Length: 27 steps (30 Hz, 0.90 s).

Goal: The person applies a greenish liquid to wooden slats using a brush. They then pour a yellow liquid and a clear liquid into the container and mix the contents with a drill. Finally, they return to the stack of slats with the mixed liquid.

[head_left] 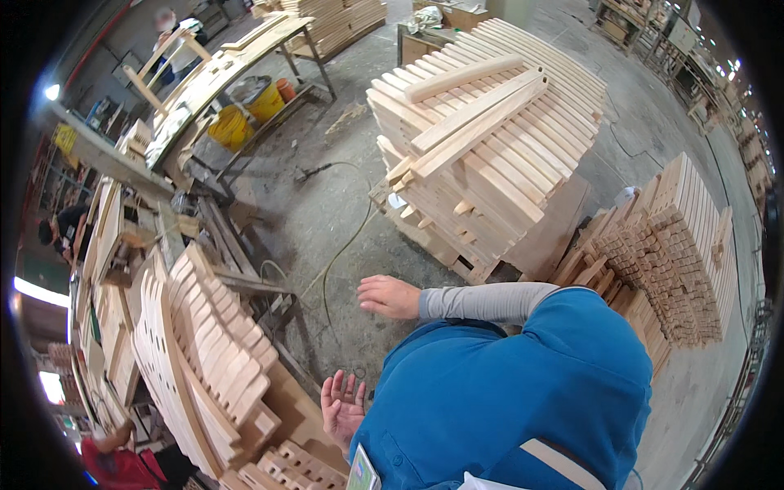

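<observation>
My right hand (390, 296) reaches across in front of me over the grey concrete floor, its fingers stretched out and nothing in it. Lower and to the left, my left hand (344, 411) shows its palm with the fingers apart, and it too holds nothing. Closest to the left hand are curved slatted wooden pieces (216, 335), stacked along the left side. Ahead of my right hand stands a large stack of pale wooden slats (490, 122), apart from the hand. Several loose wooden bars (482, 118) lie across its top.
More wooden parts (670, 253) are piled at my right. A cable (347, 245) trails over the floor. At the far left, a workbench (224, 69) has yellow buckets (231, 126) under it and a person (175, 45) behind. Another person in red (122, 465) is at lower left.
</observation>
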### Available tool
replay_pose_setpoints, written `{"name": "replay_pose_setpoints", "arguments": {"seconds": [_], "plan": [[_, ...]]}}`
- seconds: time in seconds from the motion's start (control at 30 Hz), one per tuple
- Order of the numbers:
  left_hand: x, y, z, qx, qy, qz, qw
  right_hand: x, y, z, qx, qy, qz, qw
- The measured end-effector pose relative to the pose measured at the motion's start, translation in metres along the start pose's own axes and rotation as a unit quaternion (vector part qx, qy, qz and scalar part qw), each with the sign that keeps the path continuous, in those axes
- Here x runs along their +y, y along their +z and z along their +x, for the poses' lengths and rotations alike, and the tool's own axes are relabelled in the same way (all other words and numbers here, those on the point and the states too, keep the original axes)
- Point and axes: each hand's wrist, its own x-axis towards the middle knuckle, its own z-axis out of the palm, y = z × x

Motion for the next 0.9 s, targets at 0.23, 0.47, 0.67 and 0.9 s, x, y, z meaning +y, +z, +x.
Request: {"name": "replay_pose_setpoints", "arguments": {"seconds": [0.23,0.47,0.67,0.9], "plan": [[0.007,0.026,0.106,-0.009,-0.079,-0.036,0.996,0.061,-0.073,0.002,0.153,0.118,-0.055,0.98],[0.008,0.045,0.191,-0.007,-0.164,-0.073,0.984,0.073,-0.107,0.03,0.233,0.215,-0.064,0.946],[0.013,0.042,0.28,0.023,-0.235,-0.075,0.969,0.103,-0.081,0.085,0.14,0.217,-0.015,0.966],[0.049,0.028,0.429,-0.022,-0.266,-0.015,0.964,0.169,-0.052,0.205,0.131,0.238,0.012,0.962]]}}
